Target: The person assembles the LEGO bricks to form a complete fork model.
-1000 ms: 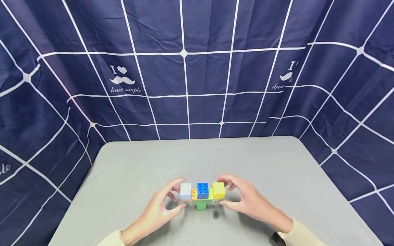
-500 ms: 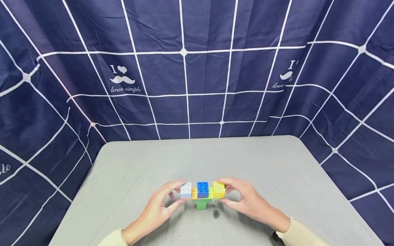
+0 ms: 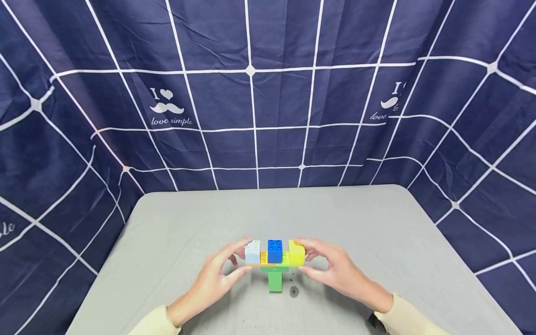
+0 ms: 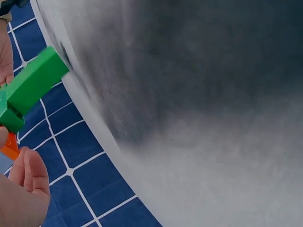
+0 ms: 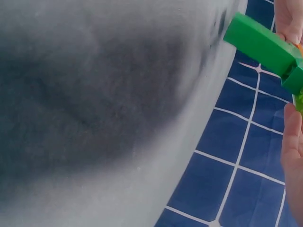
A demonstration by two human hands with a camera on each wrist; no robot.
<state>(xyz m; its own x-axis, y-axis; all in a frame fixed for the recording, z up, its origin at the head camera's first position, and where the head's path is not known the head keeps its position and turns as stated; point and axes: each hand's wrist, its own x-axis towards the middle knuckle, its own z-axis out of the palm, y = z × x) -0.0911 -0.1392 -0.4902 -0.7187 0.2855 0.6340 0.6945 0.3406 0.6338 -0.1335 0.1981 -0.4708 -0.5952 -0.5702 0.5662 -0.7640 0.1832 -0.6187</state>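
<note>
A T-shaped toy-brick model stands between both hands in the head view. Along its top run a white brick (image 3: 252,255), a blue brick (image 3: 275,252) and a yellow brick (image 3: 297,254), over orange (image 3: 264,257) and lime (image 3: 286,257) bricks. Beneath them is a green brick stem (image 3: 275,282), whose lower end shows free of any hand in the left wrist view. The left hand (image 3: 215,279) pinches the white end between thumb and fingers. At the yellow end, the right hand (image 3: 341,274) grips likewise.
A grey table (image 3: 201,218) lies under the hands, with a small dark spot (image 3: 294,291) just right of the stem. Dark blue curtains (image 3: 276,102) with white grid lines hang behind it and along both sides.
Both hands have closed from around the ends onto the model. The top bricks have risen a little in the head view, and more of the green stem shows below.
</note>
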